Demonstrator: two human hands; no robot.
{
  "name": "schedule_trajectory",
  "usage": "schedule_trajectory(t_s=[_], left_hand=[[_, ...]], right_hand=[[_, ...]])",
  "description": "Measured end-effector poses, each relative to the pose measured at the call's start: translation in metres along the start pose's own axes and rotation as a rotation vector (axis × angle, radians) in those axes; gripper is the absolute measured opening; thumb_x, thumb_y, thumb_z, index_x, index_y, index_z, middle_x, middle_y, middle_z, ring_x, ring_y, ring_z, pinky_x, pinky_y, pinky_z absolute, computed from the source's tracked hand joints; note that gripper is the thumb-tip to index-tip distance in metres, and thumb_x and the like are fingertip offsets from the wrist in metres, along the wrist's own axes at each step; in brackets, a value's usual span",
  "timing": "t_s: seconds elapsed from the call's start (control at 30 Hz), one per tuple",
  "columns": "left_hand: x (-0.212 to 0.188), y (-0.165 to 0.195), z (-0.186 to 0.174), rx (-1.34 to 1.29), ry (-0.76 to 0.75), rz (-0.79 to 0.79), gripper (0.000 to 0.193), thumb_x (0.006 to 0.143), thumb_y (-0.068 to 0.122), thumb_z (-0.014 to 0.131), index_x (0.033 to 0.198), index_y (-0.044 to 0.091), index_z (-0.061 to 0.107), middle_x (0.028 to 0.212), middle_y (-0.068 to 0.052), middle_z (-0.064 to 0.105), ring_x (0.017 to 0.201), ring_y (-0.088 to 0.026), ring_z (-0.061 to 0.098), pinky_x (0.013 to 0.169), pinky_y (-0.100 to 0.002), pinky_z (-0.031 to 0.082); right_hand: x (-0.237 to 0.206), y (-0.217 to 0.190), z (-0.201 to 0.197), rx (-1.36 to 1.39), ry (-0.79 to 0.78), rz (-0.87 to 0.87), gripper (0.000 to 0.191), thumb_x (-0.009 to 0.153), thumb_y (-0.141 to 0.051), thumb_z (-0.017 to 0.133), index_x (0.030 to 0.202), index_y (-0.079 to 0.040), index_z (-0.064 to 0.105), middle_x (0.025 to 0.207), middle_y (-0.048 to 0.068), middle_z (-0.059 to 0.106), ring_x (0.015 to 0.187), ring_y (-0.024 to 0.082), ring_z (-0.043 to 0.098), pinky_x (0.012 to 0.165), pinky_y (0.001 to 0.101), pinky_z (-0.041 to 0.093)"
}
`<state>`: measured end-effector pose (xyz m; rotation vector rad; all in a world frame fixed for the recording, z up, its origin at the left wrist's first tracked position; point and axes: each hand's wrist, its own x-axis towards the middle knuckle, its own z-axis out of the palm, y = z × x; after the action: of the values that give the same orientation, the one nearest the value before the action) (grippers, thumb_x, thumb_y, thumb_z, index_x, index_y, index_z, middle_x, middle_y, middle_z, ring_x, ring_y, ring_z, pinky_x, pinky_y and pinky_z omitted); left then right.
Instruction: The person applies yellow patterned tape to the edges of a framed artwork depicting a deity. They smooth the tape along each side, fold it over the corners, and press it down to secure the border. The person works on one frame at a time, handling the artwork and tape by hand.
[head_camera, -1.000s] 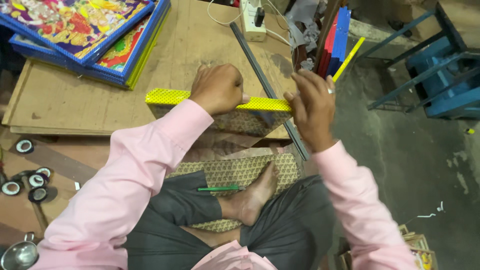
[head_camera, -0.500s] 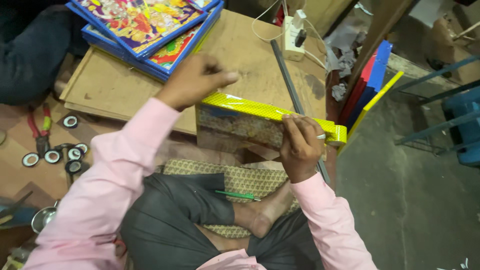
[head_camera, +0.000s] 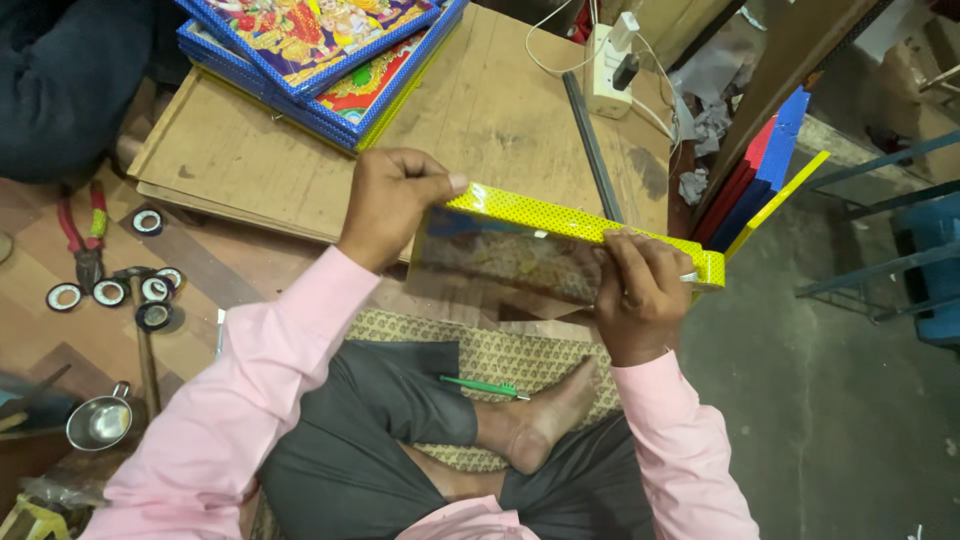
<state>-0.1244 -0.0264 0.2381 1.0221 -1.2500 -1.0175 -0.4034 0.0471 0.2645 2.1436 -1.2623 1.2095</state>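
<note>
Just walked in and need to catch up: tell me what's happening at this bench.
A person in a pink shirt sits cross-legged, holding a yellow-framed picture tilted up above a low wooden board. The left hand grips its left end, the right hand its right end. Blue-framed pictures are stacked on the board's far corner; tape rolls and red pliers lie on the floor.

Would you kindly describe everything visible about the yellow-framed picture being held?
The yellow-framed picture is a long rectangle whose bright yellow dotted border surrounds a glossy, reflective colourful print. It is tilted up off the wooden board, above the lap. The left hand grips its left end; the right hand clasps its right end.
</note>
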Motion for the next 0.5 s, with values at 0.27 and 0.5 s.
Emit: schedule_trajectory(t_s=[0.27,0.5], left_hand=[[-0.027,0.005,0.004,0.108,0.128,0.018,0.016,0.087,0.009,0.079,0.078,-0.003,0.074,0.067,0.000,0.068,0.062,-0.004,0.057,0.058,-0.023,0.047],[-0.029,0.006,0.006,0.028,0.116,0.019,0.016,0.089,0.008,0.078,0.078,-0.002,0.073,0.069,0.001,0.067,0.063,-0.004,0.056,0.058,-0.023,0.046]], right_hand=[[0.006,-0.029,0.018,0.030,0.041,-0.074,0.028,0.085,0.005,0.080,0.112,0.000,0.073,0.107,0.016,0.067,0.100,0.035,0.065,0.090,0.0448,0.052],[0.028,-0.092,0.054,0.101,0.010,-0.125,0.033,0.079,0.005,0.070,0.112,0.003,0.073,0.105,0.016,0.069,0.096,0.034,0.066,0.086,0.0445,0.055]])
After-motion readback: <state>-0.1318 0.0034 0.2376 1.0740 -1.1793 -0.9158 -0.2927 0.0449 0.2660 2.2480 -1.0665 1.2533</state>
